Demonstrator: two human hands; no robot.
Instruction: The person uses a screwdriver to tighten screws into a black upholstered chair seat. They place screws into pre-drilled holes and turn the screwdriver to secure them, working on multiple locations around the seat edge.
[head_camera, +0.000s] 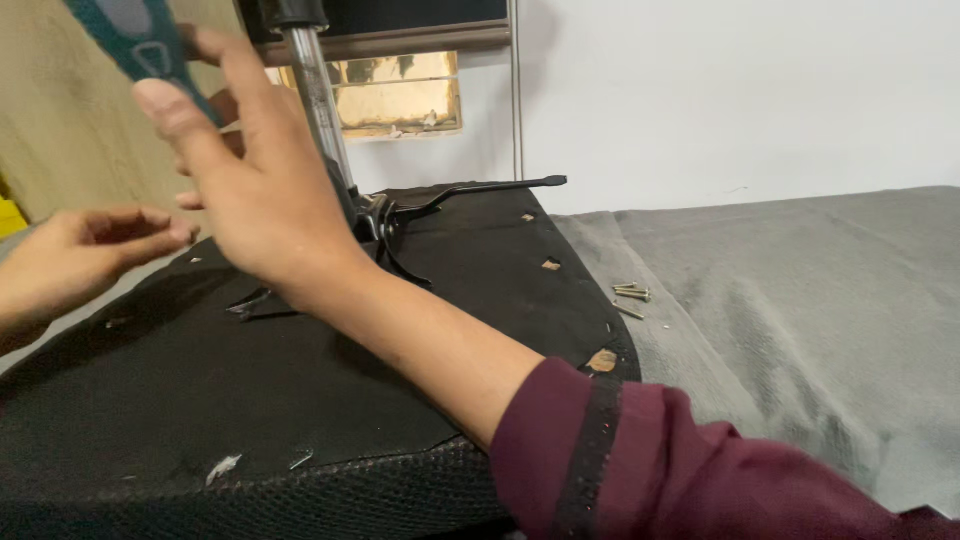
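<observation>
Your right hand (255, 190) is raised over the upturned black chair seat (200, 380), fingers spread wide, only thumb and fingertips steadying the teal screwdriver handle (135, 35) at top left beside the chrome gas-lift column (315, 90); this looks like fastening work on the seat mechanism (375, 225), and the next move likely calls for closing that loose hold into a firm grip and lining the tip on a screw. Your left hand (95, 240) hovers half curled, holding nothing visible, just above the seat's left edge. Loose screws (632, 294) lie on the grey cloth (800, 300) to the right, near the black lever (490, 187).
</observation>
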